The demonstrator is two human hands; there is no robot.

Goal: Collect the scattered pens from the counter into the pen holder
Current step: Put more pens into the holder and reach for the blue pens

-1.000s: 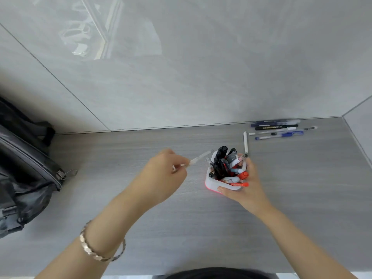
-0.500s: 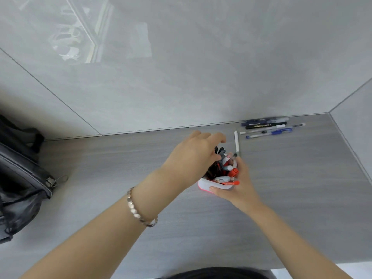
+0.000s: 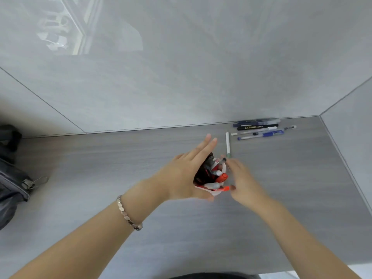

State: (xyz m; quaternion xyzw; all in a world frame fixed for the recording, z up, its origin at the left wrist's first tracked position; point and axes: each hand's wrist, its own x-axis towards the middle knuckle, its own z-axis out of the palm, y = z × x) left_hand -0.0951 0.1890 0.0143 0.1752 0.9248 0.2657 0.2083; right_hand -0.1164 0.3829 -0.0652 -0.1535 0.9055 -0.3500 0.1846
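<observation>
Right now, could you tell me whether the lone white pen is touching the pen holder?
Apart: the head view shows bare counter between the white pen and the pen holder.

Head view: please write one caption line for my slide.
Both hands, left hand and right hand, flank the pen holder; loose pens remain near the wall.

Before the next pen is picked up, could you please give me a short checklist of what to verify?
1. Pen holder upright on the counter: cannot tell, hands hide it.
2. Left hand free of pens: ok, fingers spread.
3. Right hand free: cannot tell, blurred.
4. White pen lying clear beyond the holder: ok.
5. Pen cluster by the wall unobstructed: ok.
6. Room left in the holder: not ok, looks crowded.
</observation>
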